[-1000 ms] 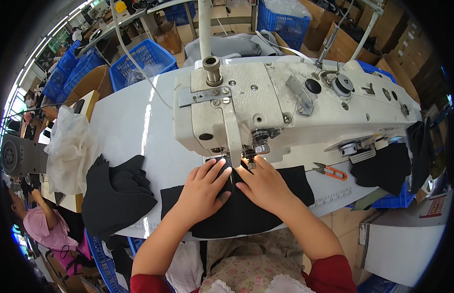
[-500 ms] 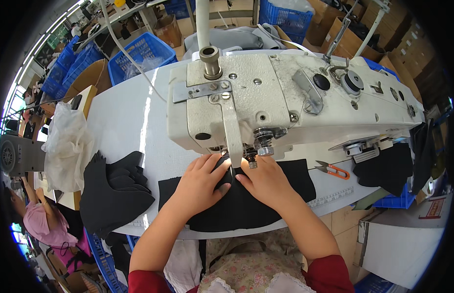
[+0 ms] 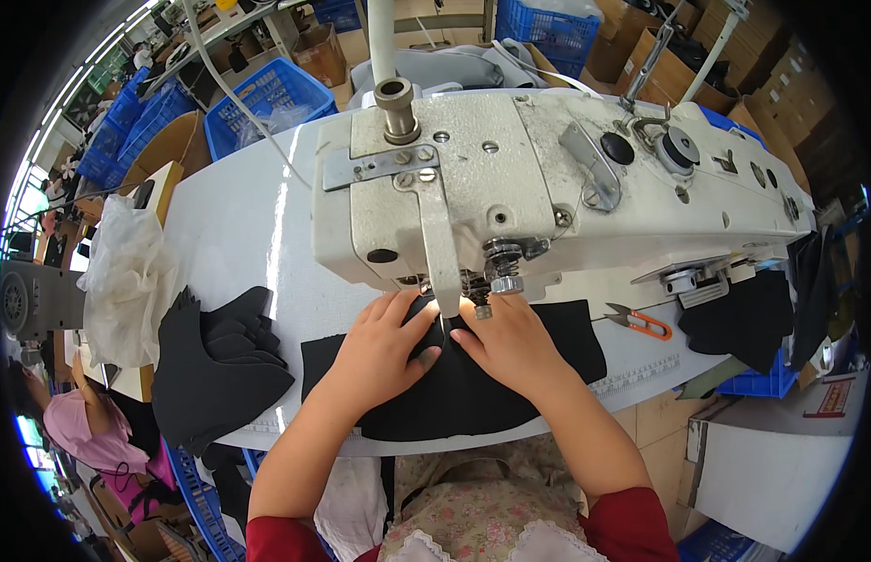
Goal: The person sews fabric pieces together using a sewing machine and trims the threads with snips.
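A black fabric piece [image 3: 445, 412] lies on the white table under the needle area of a white sewing machine [image 3: 482, 178]. My left hand [image 3: 384, 342] rests flat on the fabric left of the presser area, fingers stretched forward and thumb out to the side. On the other side my right hand [image 3: 510, 342] presses on the same cloth, its thumb near the seam line and its fingertips partly hidden behind the machine's thread tension parts [image 3: 504, 267]. A light shines on the cloth between both hands. The needle itself is hidden by the machine head.
A stack of black cut pieces [image 3: 215, 365] sits at the left. Orange-handled thread snips [image 3: 640, 320] lie right of the fabric, near more black pieces [image 3: 738, 318]. White plastic wrapping [image 3: 126, 281] and a blue crate [image 3: 272, 98] stand farther left. A person in pink [image 3: 89, 417] works nearby.
The view has shifted very slightly. Both hands and the black fabric stay in nearly the same place at the machine.
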The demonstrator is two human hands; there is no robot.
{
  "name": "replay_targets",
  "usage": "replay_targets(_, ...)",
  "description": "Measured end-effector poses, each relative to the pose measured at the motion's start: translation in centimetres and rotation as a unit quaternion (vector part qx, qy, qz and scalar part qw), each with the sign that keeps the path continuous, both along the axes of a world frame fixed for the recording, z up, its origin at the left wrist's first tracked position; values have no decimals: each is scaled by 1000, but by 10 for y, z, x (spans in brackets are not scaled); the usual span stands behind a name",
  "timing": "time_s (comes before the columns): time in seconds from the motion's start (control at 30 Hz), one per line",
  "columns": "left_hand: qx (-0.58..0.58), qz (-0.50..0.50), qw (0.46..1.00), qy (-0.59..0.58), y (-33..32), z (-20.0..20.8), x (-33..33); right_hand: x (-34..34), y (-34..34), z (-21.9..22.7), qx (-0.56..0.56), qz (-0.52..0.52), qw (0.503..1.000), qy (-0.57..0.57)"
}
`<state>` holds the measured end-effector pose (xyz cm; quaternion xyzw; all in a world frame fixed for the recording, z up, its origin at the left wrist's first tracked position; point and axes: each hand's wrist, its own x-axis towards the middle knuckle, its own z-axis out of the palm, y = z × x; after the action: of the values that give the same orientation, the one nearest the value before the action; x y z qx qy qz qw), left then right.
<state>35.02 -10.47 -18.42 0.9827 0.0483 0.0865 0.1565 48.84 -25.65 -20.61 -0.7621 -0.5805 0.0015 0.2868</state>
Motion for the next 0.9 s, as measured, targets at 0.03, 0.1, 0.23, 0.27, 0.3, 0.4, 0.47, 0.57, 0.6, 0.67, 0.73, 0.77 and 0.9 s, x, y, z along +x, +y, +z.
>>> replay_targets(0.03, -5, 3, 1000, 0, 0, 0, 0, 0, 0, 0, 0, 0, 1000, 0)
replay_targets(0.1, -12, 7, 1000, -1, -1, -2, 1, 0, -1, 2, -3, -4, 1000, 3)
replay_targets(0.23, -11, 2, 1000, 10, -2, -3, 2, 1, -8, 3, -3, -7, 1000, 5)
replay_targets(0.27, -11, 1, 1000, 10, -2, -4, 1, 1, -13, 11, 4, -12, 1000, 11)
replay_targets(0.3, 5, 3, 1000, 12, 1, -7, -3, -1, -15, 15, 12, -9, 1000, 21)
replay_targets(0.4, 21, 11, 1000, 11, 3, -8, -7, 20, -74, 13, 143, -107, 984, -12)
replay_targets(0.47, 18, 3, 1000, 4, 0, -4, -1, 40, -134, 6, 187, -336, 917, -107)
replay_targets(0.57, 15, -1, 1000, 0, -1, -5, 1, 68, -165, -3, 109, -432, 879, -171)
replay_targets(0.6, 18, 0, 1000, -1, -1, -6, -1, 72, -165, -6, 41, -427, 883, -190)
replay_targets(0.67, 22, 2, 1000, -2, 0, -5, 0, 69, -167, -12, 20, -428, 887, -175)
replay_targets(0.73, 15, 5, 1000, 1, 0, -4, -1, 66, -167, -14, -5, -428, 890, -158)
replay_targets(0.77, 16, 5, 1000, 2, 0, -4, -2, 66, -166, -13, 4, -425, 891, -158)
replay_targets(0.9, 16, -4, 1000, 2, 4, -10, -2, 69, -169, -14, 22, -415, 897, -152)
